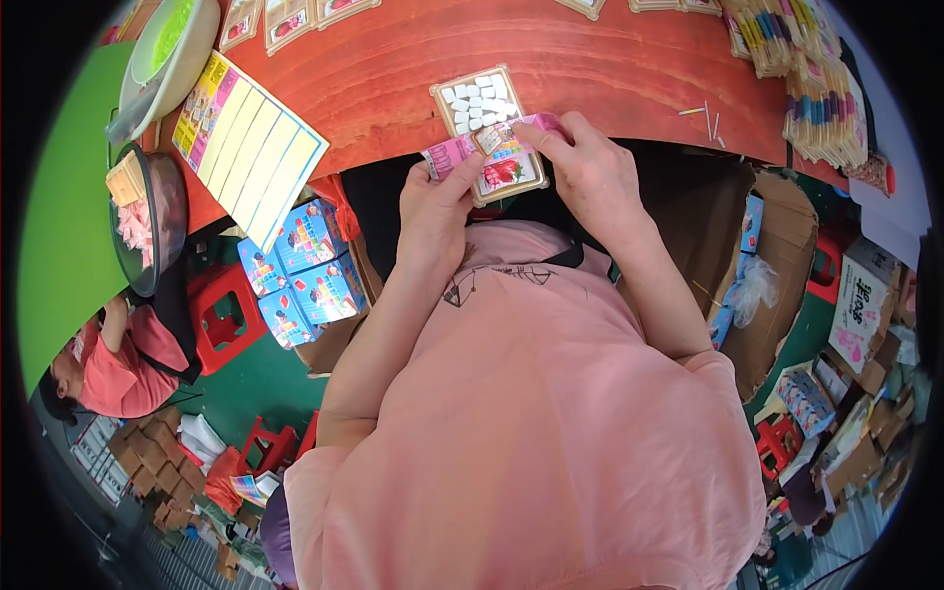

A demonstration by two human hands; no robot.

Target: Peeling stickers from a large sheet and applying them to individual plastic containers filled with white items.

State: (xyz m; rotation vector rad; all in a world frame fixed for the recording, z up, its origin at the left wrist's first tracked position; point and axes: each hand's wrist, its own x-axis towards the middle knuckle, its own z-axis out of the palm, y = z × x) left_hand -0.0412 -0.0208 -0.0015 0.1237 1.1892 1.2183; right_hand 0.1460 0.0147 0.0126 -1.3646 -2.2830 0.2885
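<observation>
A pink printed paper strip lies across the middle of a shallow tan tray at the table's front edge. My left hand is closed on the strip's left part, its thumb pressing on top. On the other side my right hand pinches the right end between thumb and fingers. Small white blocks fill the tray's far half, and a strawberry picture shows in its near half. The near end of the tray juts past the table edge. Fingers under the tray are hidden.
On the red table, a sheet of yellow labels hangs over the edge at left. A pale basin stands behind it. Thin sticks and stacked packs lie at right. Blue boxes stand below; a person sits far left.
</observation>
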